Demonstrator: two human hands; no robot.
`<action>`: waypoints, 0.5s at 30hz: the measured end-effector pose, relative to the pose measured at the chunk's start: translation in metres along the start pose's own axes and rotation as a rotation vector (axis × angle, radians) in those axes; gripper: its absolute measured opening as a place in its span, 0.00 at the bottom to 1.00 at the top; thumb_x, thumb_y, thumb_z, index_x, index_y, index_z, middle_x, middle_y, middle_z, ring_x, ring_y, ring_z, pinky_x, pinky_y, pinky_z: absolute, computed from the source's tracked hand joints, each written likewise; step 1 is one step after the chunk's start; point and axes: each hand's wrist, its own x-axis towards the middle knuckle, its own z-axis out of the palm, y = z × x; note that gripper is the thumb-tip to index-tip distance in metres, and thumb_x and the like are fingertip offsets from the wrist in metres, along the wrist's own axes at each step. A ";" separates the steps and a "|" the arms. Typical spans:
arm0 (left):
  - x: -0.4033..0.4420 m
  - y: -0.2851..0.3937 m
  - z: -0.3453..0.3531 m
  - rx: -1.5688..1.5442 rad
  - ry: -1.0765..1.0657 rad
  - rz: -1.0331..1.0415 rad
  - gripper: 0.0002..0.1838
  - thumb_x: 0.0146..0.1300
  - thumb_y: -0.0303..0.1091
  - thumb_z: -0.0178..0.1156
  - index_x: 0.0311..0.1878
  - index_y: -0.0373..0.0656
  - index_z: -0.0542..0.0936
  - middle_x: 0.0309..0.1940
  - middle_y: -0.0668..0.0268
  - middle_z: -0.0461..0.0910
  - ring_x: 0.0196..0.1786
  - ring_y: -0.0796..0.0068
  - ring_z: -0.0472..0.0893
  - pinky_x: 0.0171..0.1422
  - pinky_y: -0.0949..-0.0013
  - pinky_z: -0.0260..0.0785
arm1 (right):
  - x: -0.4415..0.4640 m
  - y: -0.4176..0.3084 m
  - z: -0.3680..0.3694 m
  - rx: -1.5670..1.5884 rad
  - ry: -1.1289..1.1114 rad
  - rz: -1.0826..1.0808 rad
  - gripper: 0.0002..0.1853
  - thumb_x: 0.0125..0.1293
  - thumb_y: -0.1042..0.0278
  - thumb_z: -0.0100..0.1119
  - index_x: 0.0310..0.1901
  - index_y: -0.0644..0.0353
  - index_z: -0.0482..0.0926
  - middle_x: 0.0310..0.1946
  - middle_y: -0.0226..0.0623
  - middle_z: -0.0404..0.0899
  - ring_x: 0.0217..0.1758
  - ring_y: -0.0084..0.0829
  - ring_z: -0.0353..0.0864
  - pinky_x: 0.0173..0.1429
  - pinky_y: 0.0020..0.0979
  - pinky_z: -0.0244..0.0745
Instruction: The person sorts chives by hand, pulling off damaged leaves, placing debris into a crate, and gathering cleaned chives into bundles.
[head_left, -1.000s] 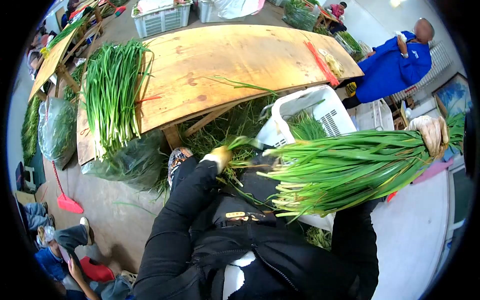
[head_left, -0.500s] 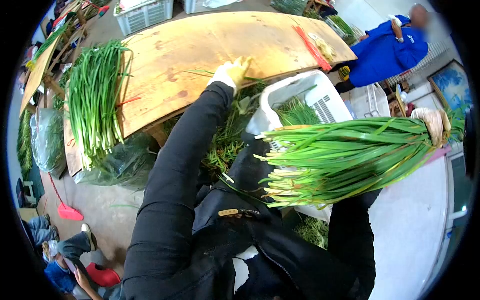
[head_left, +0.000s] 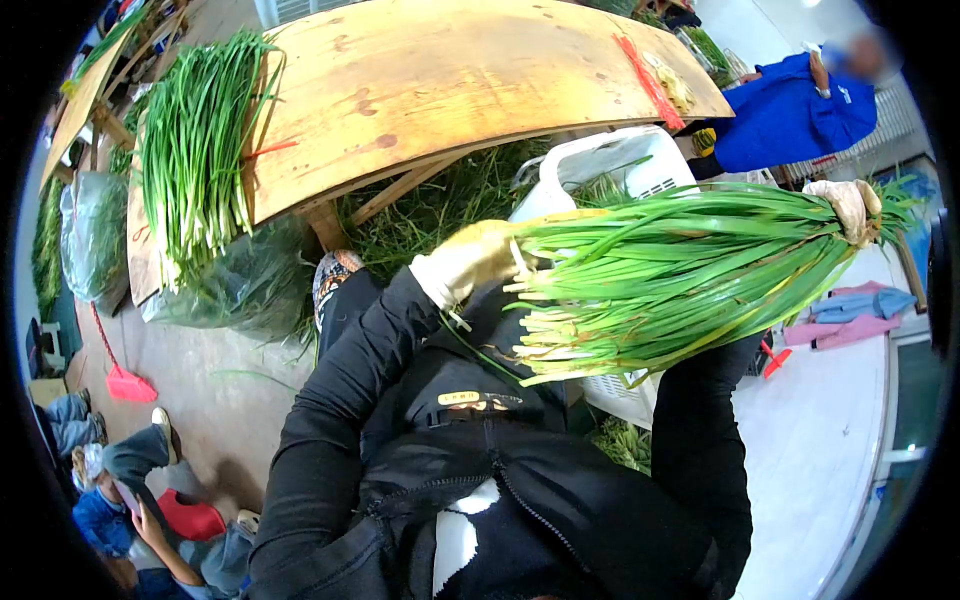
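Note:
A thick bunch of garlic chives lies sideways in front of me, pale cut ends to the left and leaf tips to the right. My right hand, in a soiled pale glove, is closed around it near the leaf tips. At the upper pale ends is my left hand, in a yellowish glove, its thumb against the stems and its fingers partly hidden behind them. A stray stem hangs across the front of my dark clothing.
More garlic chives lie at the left end of the wooden table. Red ties rest at its right. A white basket stands behind the bunch. Bagged greens sit under the table. A person in blue stands right; another sits lower left.
My left hand has come back from the table edge to the cut ends of the bunch. The right hand keeps its hold near the tips. The whole view has shifted slightly.

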 end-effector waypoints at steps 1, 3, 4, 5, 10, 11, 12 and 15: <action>-0.005 0.006 -0.002 0.119 0.064 0.007 0.29 0.53 0.47 0.61 0.53 0.37 0.69 0.47 0.63 0.74 0.47 0.73 0.74 0.56 0.69 0.63 | 0.000 0.003 -0.001 0.002 0.003 0.005 0.08 0.58 0.71 0.43 0.25 0.56 0.73 0.17 0.30 0.76 0.24 0.18 0.75 0.40 0.25 0.71; -0.009 0.012 0.001 0.247 0.072 0.086 0.18 0.53 0.43 0.61 0.41 0.38 0.77 0.44 0.62 0.76 0.46 0.77 0.74 0.54 0.73 0.63 | 0.001 0.006 -0.001 0.008 0.021 0.002 0.08 0.58 0.71 0.43 0.25 0.56 0.73 0.17 0.30 0.76 0.24 0.18 0.75 0.40 0.24 0.71; -0.003 0.007 0.002 0.237 0.169 0.129 0.17 0.53 0.39 0.61 0.42 0.38 0.75 0.41 0.61 0.77 0.45 0.80 0.74 0.53 0.76 0.63 | -0.001 0.007 -0.002 0.004 0.029 0.004 0.08 0.58 0.71 0.43 0.25 0.56 0.73 0.17 0.30 0.76 0.24 0.18 0.75 0.40 0.24 0.70; -0.005 0.010 0.005 0.241 0.088 0.101 0.18 0.53 0.38 0.61 0.44 0.38 0.74 0.39 0.63 0.77 0.42 0.81 0.74 0.50 0.77 0.64 | 0.000 0.007 -0.003 0.001 0.035 0.000 0.08 0.58 0.71 0.43 0.25 0.56 0.73 0.17 0.30 0.76 0.24 0.18 0.75 0.40 0.24 0.70; -0.001 0.020 0.010 0.288 -0.141 0.112 0.19 0.54 0.35 0.60 0.49 0.39 0.71 0.34 0.69 0.77 0.33 0.85 0.74 0.40 0.80 0.68 | 0.002 0.009 -0.002 -0.012 0.049 -0.001 0.08 0.58 0.71 0.43 0.25 0.56 0.73 0.16 0.30 0.75 0.24 0.18 0.74 0.40 0.24 0.70; 0.002 0.010 0.005 0.246 0.038 0.122 0.18 0.55 0.33 0.59 0.48 0.40 0.71 0.32 0.71 0.76 0.29 0.86 0.74 0.36 0.81 0.67 | 0.001 0.009 -0.001 -0.010 0.054 -0.001 0.08 0.58 0.71 0.44 0.26 0.56 0.73 0.16 0.29 0.75 0.24 0.18 0.74 0.40 0.24 0.70; 0.002 0.005 0.005 0.202 0.217 0.129 0.16 0.55 0.31 0.58 0.47 0.40 0.71 0.30 0.72 0.76 0.26 0.87 0.73 0.32 0.82 0.66 | 0.001 0.010 -0.001 -0.017 0.055 0.001 0.08 0.58 0.71 0.44 0.26 0.56 0.73 0.16 0.29 0.75 0.24 0.18 0.74 0.40 0.24 0.69; 0.008 0.005 -0.008 0.147 0.334 -0.024 0.16 0.55 0.28 0.57 0.48 0.40 0.70 0.30 0.70 0.76 0.26 0.85 0.74 0.30 0.81 0.66 | 0.001 0.011 0.002 -0.024 0.067 -0.007 0.07 0.58 0.71 0.44 0.26 0.56 0.73 0.16 0.29 0.75 0.24 0.18 0.74 0.41 0.24 0.69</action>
